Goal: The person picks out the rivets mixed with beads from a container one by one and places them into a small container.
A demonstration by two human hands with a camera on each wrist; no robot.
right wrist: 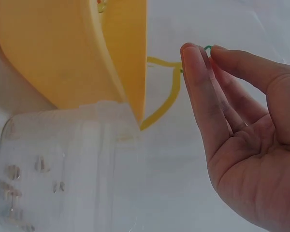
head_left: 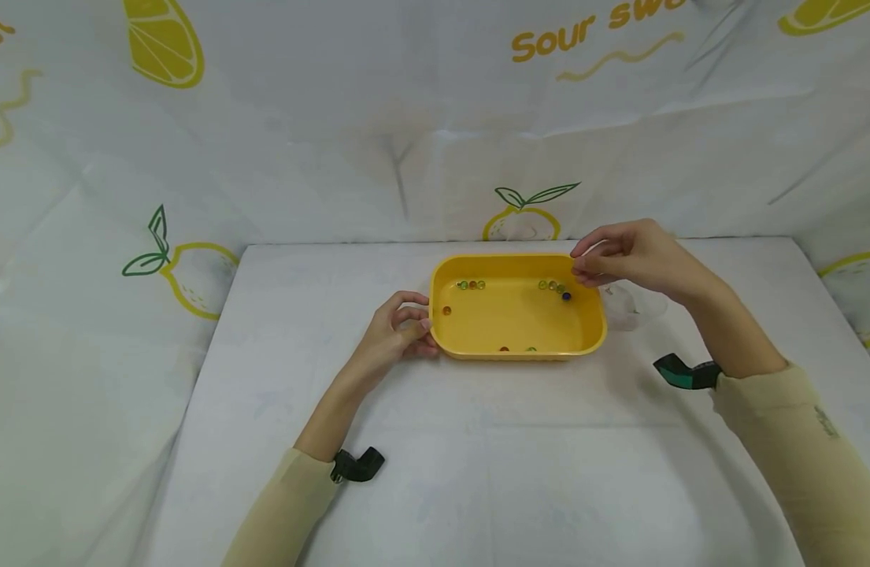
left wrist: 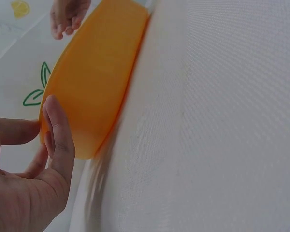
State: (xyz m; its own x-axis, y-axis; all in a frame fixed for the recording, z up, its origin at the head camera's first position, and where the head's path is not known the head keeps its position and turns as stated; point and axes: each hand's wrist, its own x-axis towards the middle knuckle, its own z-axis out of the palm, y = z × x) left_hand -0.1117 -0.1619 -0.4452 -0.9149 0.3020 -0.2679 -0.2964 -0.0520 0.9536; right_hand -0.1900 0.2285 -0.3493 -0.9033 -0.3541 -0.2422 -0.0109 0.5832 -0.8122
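Right hand [head_left: 636, 256] pinching a small bead above the far right corner of the yellow tray [head_left: 520, 353], left hand [head_left: 401, 329] steadying the tray's near left end.

Judging by the pose, the step in hand is moving beads one at a time; the next move calls for keeping the pinch tight while carrying, since the bead [right wrist: 207, 48] shows only as a green sliver between thumb and fingertips [right wrist: 195, 58]. One tray lies under and between the hands, the left one's curled fingers touching its outer wall. One clear plastic container [right wrist: 53, 164] sits just below the right hand, touching the tray's right side. Beads [head_left: 472, 285] in the tray: about ten, three far left, four beneath the right hand, one beside the left fingers, two at the near wall.
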